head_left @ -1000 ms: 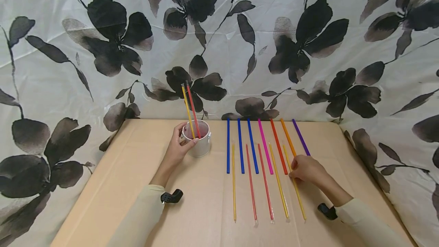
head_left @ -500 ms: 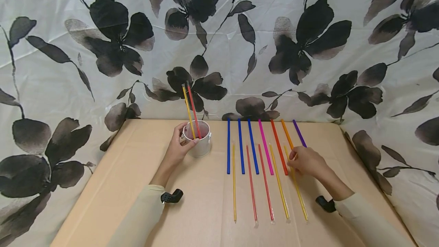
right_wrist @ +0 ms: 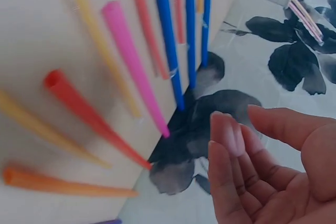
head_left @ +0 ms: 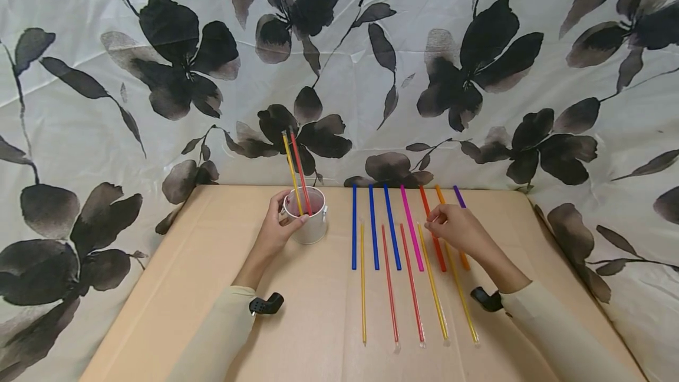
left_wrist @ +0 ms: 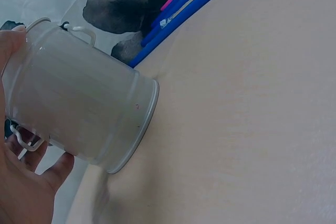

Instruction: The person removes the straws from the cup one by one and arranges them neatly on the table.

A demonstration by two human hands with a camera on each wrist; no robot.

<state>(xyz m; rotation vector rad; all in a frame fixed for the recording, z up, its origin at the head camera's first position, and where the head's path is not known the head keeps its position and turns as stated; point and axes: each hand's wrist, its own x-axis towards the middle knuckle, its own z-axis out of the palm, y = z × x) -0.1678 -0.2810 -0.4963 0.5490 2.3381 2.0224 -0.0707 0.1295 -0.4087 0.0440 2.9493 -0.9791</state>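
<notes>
My left hand grips the small white bucket, thumb and fingers on its side near the rim. In the bucket lean a thin yellow stick and a thin red stick. My right hand hovers over the right side of the laid-out row, its fingers loosely bent and nothing between them in the right wrist view. It partly hides the thick red straw, the orange straw, the purple straw and the rightmost thin yellow stick. A pink straw lies just left of it.
Several blue straws lie parallel at the row's left. Between the straws, thin sticks, yellow and red, reach nearer the front. The table ends at the back against a flower-printed cloth.
My right hand has lifted off the rightmost yellow stick and moved left and toward the back, uncovering the orange straw's near end. My left hand and the bucket have stayed put.
</notes>
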